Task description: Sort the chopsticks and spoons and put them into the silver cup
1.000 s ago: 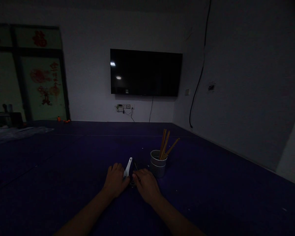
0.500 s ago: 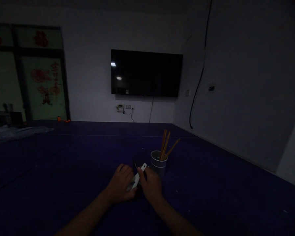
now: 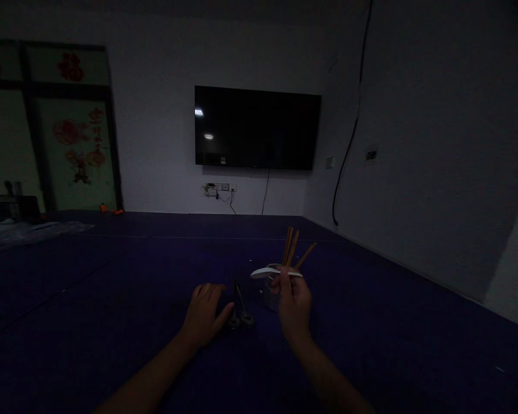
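Note:
My right hand point(image 3: 294, 299) grips a white spoon point(image 3: 264, 273) by its handle, held nearly level with the bowl pointing left. Just behind the spoon stands a grey cup point(image 3: 270, 296), partly hidden by my fingers. Several wooden chopsticks point(image 3: 292, 248) lean in the cup. My left hand point(image 3: 205, 316) is empty, with thumb and fingers apart, low over the purple floor covering. Right beside its thumb lies a pair of dark scissors point(image 3: 242, 318), blades pointing away from me and slightly parted.
The purple floor covering point(image 3: 176, 259) spreads to the walls. A black television point(image 3: 256, 129) hangs on the far wall above sockets and cables point(image 3: 224, 188). Crumpled clear plastic point(image 3: 34, 231) lies at the far left. A black cable point(image 3: 347, 152) runs down the right wall.
The white spoon has left my left hand and moved right and up in my right hand, in front of the cup. My left hand has opened and drawn slightly left, uncovering the scissors.

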Available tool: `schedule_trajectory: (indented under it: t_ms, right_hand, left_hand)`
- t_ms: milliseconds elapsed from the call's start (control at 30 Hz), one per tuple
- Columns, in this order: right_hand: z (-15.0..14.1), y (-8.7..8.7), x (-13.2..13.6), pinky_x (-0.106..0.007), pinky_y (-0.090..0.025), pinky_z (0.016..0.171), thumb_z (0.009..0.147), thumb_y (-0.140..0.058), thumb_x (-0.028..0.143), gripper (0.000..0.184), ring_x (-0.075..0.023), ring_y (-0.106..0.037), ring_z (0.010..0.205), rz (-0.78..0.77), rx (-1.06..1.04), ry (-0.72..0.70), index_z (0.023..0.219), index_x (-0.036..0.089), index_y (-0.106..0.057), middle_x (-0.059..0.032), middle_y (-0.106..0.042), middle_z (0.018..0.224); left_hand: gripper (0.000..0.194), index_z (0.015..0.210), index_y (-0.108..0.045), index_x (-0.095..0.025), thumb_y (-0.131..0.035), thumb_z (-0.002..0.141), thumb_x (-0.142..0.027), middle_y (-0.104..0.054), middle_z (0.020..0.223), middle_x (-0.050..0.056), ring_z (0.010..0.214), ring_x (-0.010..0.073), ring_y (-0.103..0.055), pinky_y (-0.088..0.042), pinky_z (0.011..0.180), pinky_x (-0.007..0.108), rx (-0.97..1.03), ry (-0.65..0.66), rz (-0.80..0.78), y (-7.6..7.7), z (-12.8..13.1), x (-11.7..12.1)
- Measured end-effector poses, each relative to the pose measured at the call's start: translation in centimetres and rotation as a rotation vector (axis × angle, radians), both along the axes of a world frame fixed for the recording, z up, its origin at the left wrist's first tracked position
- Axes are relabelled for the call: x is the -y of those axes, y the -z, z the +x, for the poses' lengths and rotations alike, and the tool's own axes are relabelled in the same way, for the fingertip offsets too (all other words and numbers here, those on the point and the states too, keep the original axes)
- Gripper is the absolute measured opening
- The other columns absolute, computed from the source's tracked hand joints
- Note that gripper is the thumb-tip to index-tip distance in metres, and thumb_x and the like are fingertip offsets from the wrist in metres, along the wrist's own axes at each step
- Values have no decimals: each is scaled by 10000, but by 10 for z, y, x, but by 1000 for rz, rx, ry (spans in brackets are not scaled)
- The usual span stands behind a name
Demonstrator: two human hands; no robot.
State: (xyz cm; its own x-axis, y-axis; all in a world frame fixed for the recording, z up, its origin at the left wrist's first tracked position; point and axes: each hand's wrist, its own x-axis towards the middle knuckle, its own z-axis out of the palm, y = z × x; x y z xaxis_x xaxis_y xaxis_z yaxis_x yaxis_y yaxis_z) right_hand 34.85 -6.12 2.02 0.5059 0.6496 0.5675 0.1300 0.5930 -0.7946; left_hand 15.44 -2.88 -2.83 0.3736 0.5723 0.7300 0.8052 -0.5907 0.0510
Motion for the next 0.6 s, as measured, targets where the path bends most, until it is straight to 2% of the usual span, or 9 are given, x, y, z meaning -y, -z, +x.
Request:
schedule_trajectory:
  t_ms: [100,233,600]
  right_hand:
    - [20,-2,-10,-277,-434,575,807,-491,573,433,-172,-572,586,4,22,160,859,157,-597,-27,-618,645]
    - [40,3,-23,-296,-438,605,817,-469,566,431,-205,-609,635,-60,124,270,835,156,-601,-71,-659,686]
    - [46,19,-38,-287,-442,584,758,-521,629,474,-204,-617,613,-117,135,148,743,164,-609,-61,-660,640]
  left_hand:
    - [325,1077,-545,-186,-395,903,-416,-641,962,71,914,213,-549,-401,852,395,-5,-8,-14,1,0,0]
    - [330,1098,-543,-183,-393,906,-405,-645,945,70,909,211,-556,-403,848,391,-22,-17,-21,2,0,0]
    - [336,1095,-557,-181,-380,915,-402,-640,895,58,905,202,-559,-404,831,365,-22,-41,-8,3,1,-1]
